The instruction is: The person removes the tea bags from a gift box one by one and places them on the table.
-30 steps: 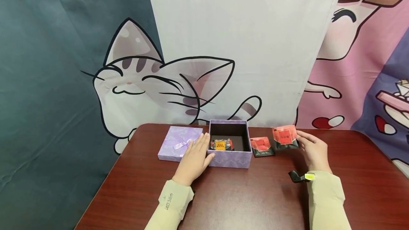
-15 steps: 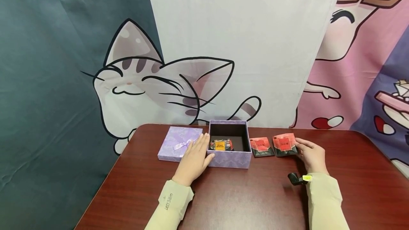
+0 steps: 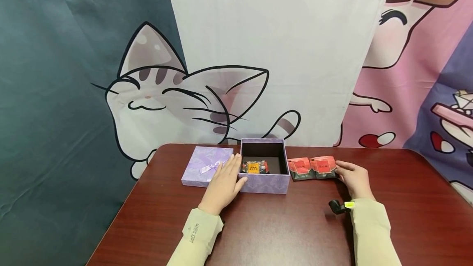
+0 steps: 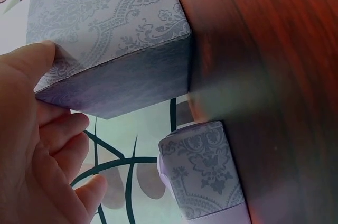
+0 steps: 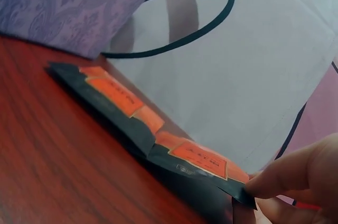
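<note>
Across the lower frame, the bench (image 3: 288, 229) carries a purple gift box (image 3: 264, 184) at center, probably stiff, light cardboard, best steadied by its walls. The bow-topped lid (image 3: 201, 163) lies left of it. The left hand (image 3: 221, 186) rests along the box's left side, fingers straight. Right of center, the right hand (image 3: 354, 177) pinches the outer edge of the right red-and-black tea sachet (image 3: 324, 167), beside the left red-and-black tea sachet (image 3: 300, 168). Both look light, slick and pliable; a thin edge should suit fingertips, sparing possibly brittle contents. A yellow-labelled packet (image 3: 254, 168) sits inside the box.
</note>
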`<state>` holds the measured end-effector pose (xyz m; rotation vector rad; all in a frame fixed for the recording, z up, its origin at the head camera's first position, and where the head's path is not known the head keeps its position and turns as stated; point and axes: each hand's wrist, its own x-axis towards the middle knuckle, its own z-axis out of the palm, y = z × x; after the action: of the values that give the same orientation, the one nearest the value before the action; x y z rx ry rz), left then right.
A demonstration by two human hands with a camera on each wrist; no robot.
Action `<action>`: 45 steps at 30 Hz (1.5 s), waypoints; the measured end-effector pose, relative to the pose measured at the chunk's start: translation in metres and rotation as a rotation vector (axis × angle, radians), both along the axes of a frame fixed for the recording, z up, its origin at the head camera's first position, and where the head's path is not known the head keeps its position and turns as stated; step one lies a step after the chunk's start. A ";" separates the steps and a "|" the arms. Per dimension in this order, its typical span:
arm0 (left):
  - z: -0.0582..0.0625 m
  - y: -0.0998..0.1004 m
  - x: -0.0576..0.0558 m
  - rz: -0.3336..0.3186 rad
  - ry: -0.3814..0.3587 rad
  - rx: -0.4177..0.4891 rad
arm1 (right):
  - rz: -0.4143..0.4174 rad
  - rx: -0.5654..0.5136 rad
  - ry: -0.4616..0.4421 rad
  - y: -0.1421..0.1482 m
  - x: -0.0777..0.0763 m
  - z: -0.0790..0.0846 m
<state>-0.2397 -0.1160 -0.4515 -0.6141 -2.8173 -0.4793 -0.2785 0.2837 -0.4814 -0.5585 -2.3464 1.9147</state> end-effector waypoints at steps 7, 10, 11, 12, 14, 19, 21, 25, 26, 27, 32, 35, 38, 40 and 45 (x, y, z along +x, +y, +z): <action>0.000 0.001 -0.001 -0.003 0.001 0.001 | 0.017 0.279 0.018 0.001 0.001 -0.001; -0.001 0.001 0.000 -0.003 -0.005 0.008 | 0.003 0.340 0.012 -0.001 0.001 0.001; -0.001 0.001 0.000 -0.001 -0.008 0.010 | -0.003 0.352 0.013 -0.001 0.001 0.002; 0.000 0.001 0.001 -0.001 -0.008 0.012 | -0.009 0.357 0.011 -0.002 0.001 0.003; -0.001 0.001 0.001 -0.002 -0.004 0.015 | -0.019 0.371 0.013 -0.003 0.002 0.007; -0.001 0.001 0.000 -0.006 0.012 0.009 | -0.015 0.345 0.071 -0.011 0.004 0.017; -0.001 0.001 0.000 -0.006 0.017 0.002 | -0.008 0.326 0.103 -0.015 0.005 0.022; -0.002 0.001 0.000 -0.006 0.026 -0.001 | 0.020 0.317 0.154 -0.026 0.007 0.032; -0.002 0.001 0.000 -0.005 0.027 -0.002 | 0.027 0.318 0.168 -0.029 0.007 0.035; -0.002 0.001 0.000 -0.005 0.029 -0.002 | 0.036 0.324 0.183 -0.032 0.007 0.037; -0.001 0.001 0.000 -0.006 0.038 -0.004 | 0.072 0.344 0.265 -0.051 0.010 0.048; 0.000 0.001 0.000 -0.012 0.052 -0.003 | 0.101 0.343 0.315 -0.062 0.012 0.054; 0.001 0.002 -0.001 -0.017 0.066 -0.003 | 0.134 0.327 0.363 -0.074 0.015 0.060; 0.001 0.002 -0.001 -0.017 0.070 -0.007 | 0.151 0.324 0.392 -0.083 0.017 0.063; -0.001 0.001 0.000 -0.006 0.050 -0.019 | 0.184 0.346 0.433 -0.105 0.022 0.066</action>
<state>-0.2394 -0.1155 -0.4524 -0.6295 -2.7761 -0.4329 -0.2563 0.1787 -0.4153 0.0946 -2.4050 1.4428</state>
